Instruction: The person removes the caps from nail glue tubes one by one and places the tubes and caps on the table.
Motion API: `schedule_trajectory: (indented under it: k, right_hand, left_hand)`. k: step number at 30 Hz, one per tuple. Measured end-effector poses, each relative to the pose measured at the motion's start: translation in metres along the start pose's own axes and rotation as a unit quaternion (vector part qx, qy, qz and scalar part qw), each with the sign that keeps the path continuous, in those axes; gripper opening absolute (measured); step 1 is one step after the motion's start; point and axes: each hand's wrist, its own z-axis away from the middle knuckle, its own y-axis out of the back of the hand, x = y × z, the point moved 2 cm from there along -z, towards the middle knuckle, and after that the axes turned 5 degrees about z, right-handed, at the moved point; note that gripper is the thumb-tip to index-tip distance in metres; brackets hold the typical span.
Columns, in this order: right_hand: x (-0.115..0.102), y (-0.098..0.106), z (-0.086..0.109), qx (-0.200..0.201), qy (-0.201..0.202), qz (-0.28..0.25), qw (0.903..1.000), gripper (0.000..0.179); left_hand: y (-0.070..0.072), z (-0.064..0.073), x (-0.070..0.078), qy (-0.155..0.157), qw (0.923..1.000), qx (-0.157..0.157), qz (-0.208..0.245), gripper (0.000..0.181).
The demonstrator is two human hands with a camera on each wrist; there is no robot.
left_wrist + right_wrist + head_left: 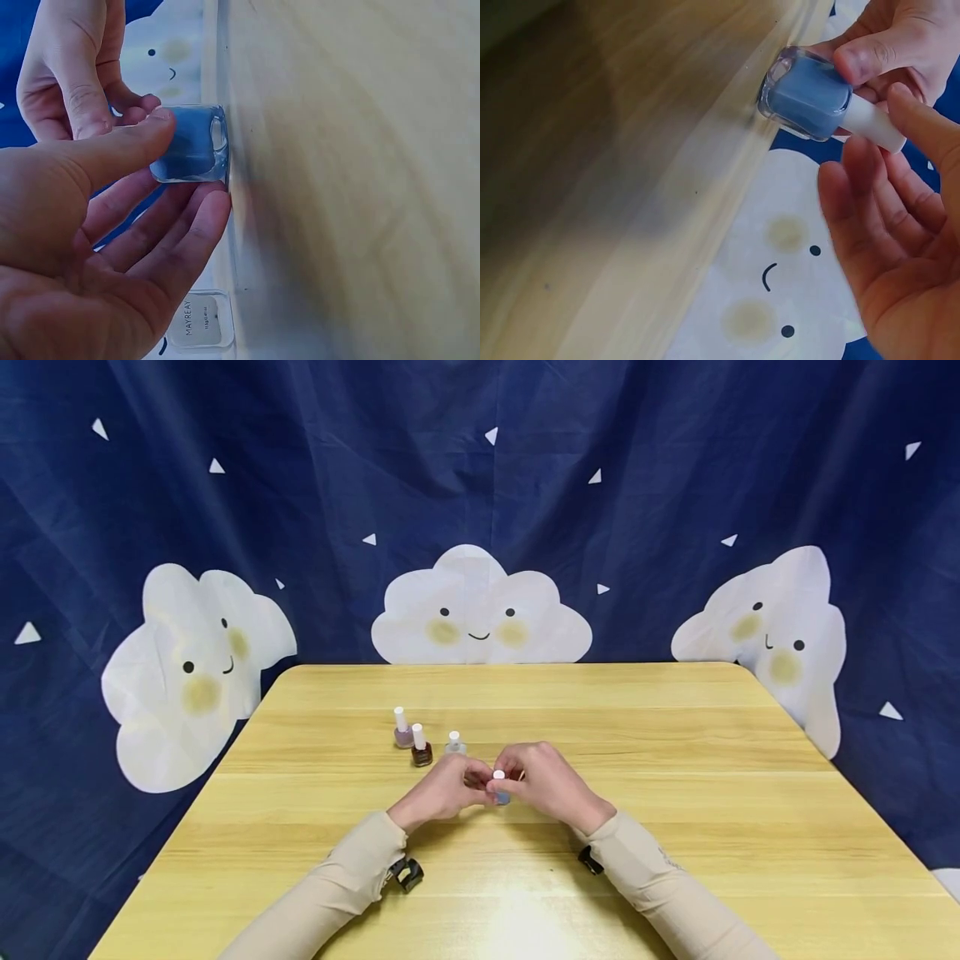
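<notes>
While the left hand [448, 787] pinches the blue bottle [191, 142] upright at the table [285, 827], the right hand [552, 783] pinches its white cap [871, 124], seemingly seated, tightness unclear; three capped bottles [422, 755] stand toward ten o'clock.

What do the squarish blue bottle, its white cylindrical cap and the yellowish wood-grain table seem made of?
Squarish blue bottle: probably glossy glass; thick transparent base. White cylindrical cap: likely plastic, smooth and opaque. Yellowish wood-grain table: perhaps wood or laminate, with glossy glare.
</notes>
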Motion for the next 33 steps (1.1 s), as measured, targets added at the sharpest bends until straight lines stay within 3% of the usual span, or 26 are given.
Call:
schedule_trajectory:
  k: [11,25,33]
  right_hand:
    - [-0.0028,0.0006,-0.0003,0.01,0.037,0.024,0.999,0.011]
    - [-0.0005,0.0038,-0.0013,-0.02,0.069,0.003,0.9974,0.011]
    - [0.0025,0.0042,-0.0023,-0.047,0.014,-0.03,0.9983,0.018]
  left_hand:
    - [0.0008,0.0,0.0023,0.013,0.9989,0.009,-0.044,0.02]
    - [0.0004,-0.0006,0.0017,0.029,0.9984,0.009,-0.047,0.023]
    - [0.0002,-0.0009,0.0014,0.024,0.9988,0.014,-0.042,0.016]
